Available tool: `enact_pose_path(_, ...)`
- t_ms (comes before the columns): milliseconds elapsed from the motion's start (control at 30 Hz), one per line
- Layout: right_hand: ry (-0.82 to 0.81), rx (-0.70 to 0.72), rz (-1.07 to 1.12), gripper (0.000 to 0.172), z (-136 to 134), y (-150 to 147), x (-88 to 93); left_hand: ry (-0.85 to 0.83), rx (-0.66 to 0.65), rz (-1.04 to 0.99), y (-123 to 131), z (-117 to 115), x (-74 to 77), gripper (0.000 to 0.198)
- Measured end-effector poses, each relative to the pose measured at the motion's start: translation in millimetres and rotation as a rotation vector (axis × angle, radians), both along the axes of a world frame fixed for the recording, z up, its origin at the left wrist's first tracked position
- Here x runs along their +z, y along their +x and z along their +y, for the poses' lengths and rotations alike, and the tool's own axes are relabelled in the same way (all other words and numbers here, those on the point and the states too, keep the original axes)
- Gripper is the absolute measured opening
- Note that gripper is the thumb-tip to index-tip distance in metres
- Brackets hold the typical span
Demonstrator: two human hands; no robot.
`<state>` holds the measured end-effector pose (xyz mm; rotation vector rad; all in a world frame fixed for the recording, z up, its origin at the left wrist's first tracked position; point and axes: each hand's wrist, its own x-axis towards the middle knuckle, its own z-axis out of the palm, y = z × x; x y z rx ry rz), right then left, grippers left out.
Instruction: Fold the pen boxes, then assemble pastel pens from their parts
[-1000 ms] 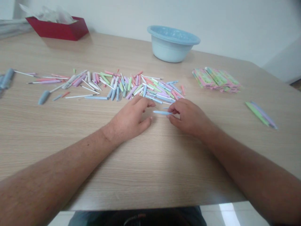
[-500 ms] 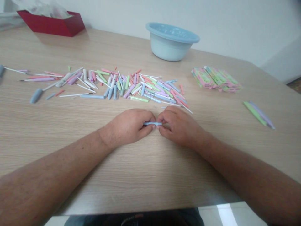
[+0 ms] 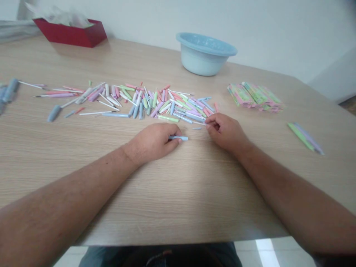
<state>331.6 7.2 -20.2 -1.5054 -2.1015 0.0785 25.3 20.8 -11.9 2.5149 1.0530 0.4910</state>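
Observation:
Near the middle of the table, my left hand point(image 3: 157, 142) is closed around a light blue pen barrel point(image 3: 182, 138), whose right end sticks out past the thumb. My right hand point(image 3: 226, 129) is at the right front edge of a spread of pen parts point(image 3: 155, 102). Its thumb and forefinger are pinched at the end of a thin white pen refill point(image 3: 199, 123); the fingertips partly hide what they grip. A small blue piece point(image 3: 197, 128) lies on the table between the two hands. The spread holds pastel barrels, caps and white refills.
Behind the pen parts stands a light blue basin point(image 3: 204, 59). A red box point(image 3: 71, 33) with clear plastic bags sits at the back left. Pink and green packets point(image 3: 254, 97) are stacked on the right, with green and purple pens point(image 3: 306, 138) nearer. Grey-blue grips point(image 3: 11, 91) lie far left.
My right hand has let go of the blue barrel's end and moved right and away to the refills. My left hand keeps the barrel. The view has shifted slightly.

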Motion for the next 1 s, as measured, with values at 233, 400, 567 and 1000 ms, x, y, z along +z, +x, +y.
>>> enact_pose_path(233, -0.026, -0.041, -0.004, 0.029, 2, 6, 2.2, -0.008, -0.041, 0.006, 6, -2, -3.2, 0.020)
enact_pose_path(400, -0.024, -0.025, -0.050, 0.027, 14, 5, 19.6, 0.011, -0.072, 0.009, 12, -6, -4.6, 0.020)
enact_pose_path(567, -0.102, -0.020, -0.136, 0.025, 24, -6, 37.1, 0.030, -0.083, 0.029, 13, -7, -3.1, 0.024)
enact_pose_path(1000, -0.093, -0.013, -0.320, 0.021, 28, 1, 17.0, 0.043, -0.077, 0.108, 16, -8, 1.7, 0.023)
